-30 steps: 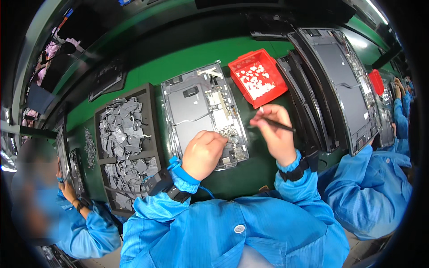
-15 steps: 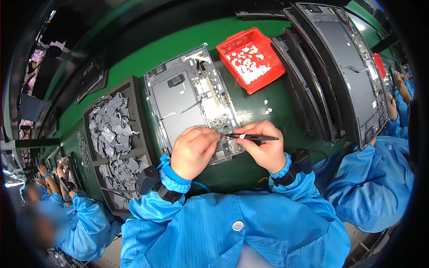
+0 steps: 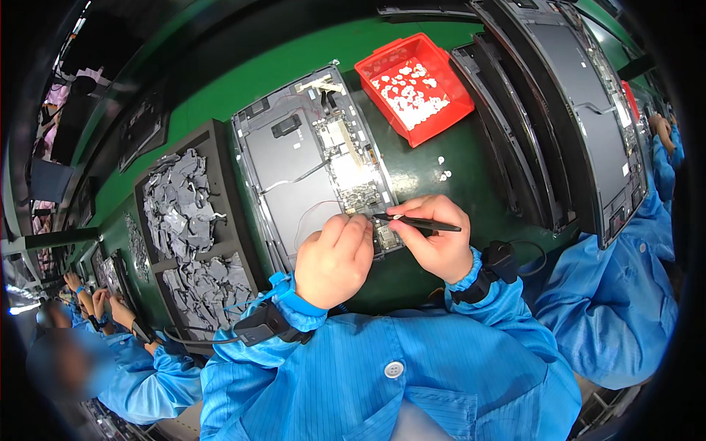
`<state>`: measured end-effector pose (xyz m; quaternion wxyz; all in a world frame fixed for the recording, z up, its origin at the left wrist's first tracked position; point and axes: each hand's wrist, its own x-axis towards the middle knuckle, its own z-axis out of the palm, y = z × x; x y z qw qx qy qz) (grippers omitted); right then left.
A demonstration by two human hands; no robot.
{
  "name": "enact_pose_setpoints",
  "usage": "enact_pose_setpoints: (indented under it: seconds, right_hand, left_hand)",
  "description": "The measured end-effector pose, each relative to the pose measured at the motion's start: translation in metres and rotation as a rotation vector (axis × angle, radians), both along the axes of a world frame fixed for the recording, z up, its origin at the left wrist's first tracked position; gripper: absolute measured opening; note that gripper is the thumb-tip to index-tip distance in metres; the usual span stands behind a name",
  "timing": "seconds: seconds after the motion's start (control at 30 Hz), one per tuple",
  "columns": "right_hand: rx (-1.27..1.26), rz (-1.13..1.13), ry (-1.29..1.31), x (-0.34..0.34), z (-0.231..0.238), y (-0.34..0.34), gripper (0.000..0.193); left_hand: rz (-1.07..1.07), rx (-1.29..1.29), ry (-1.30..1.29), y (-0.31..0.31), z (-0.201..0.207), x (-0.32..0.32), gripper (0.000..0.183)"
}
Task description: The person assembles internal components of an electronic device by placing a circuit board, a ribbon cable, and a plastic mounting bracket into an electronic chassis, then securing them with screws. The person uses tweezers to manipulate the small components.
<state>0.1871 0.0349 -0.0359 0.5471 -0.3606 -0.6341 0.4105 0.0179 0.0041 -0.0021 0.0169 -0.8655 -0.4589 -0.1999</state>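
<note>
An opened grey laptop base [image 3: 276, 147] lies in front of me, its circuit board [image 3: 353, 165] exposed along the right side. My right hand [image 3: 439, 239] grips black tweezers [image 3: 423, 223], their tips low over the near part of the board. A small white piece [image 3: 396, 217] shows at the tweezers by my fingers. Close to the tips, my left hand [image 3: 334, 261] is closed with its fingertips down at the board; what they hold, if anything, is hidden. Beside that hand a thin reddish wire [image 3: 300, 224] loops over the grey casing.
Behind the laptop base stands a red bin [image 3: 448, 110] of small white pieces; a few loose ones [image 3: 444, 176] lie nearer. A dark tray [image 3: 220, 162] of crumpled grey pieces is at left. Several laptop bases [image 3: 581, 95] lean at right. Co-workers sit on both sides.
My left hand has shifted right and turned, its back now more upward. The reddish wire loop now shows beside it. The tweezers stay in my right hand, nearly in place.
</note>
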Motion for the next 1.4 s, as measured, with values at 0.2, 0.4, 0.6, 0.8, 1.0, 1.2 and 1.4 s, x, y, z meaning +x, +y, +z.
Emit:
enact_pose_setpoints:
  seconds: [0.2, 0.4, 0.6, 0.8, 1.0, 1.2, 1.4]
  right_hand:
    - [0.040, 0.016, -0.029, 0.001, 0.003, 0.002, 0.019]
    - [-0.035, 0.048, -0.009, 0.003, 0.006, 0.003, 0.017]
    - [-0.172, -0.161, 0.277, 0.019, 0.023, 0.029, 0.018]
    - [0.220, -0.441, -0.227, 0.007, 0.033, 0.119, 0.015]
    - [0.380, -0.626, -0.882, -0.001, 0.010, 0.154, 0.011]
    - [0.447, -0.538, -0.921, -0.003, 0.002, 0.160, 0.003]
    - [0.395, -0.492, -0.624, -0.008, 0.012, 0.157, 0.012]
  left_hand:
    - [-0.002, -0.003, -0.165, 0.006, -0.005, -0.008, 0.027]
    - [0.003, 0.003, -0.072, 0.009, -0.003, -0.005, 0.034]
    - [-0.036, 0.058, 0.191, 0.005, 0.005, -0.002, 0.039]
    - [-0.062, 0.062, 0.160, 0.008, 0.004, -0.006, 0.040]
    - [-0.042, -0.027, 0.027, 0.014, 0.002, -0.005, 0.038]
    - [-0.058, -0.125, -0.178, 0.019, 0.003, -0.016, 0.036]
    - [-0.027, -0.095, -0.133, 0.013, 0.003, -0.012, 0.036]
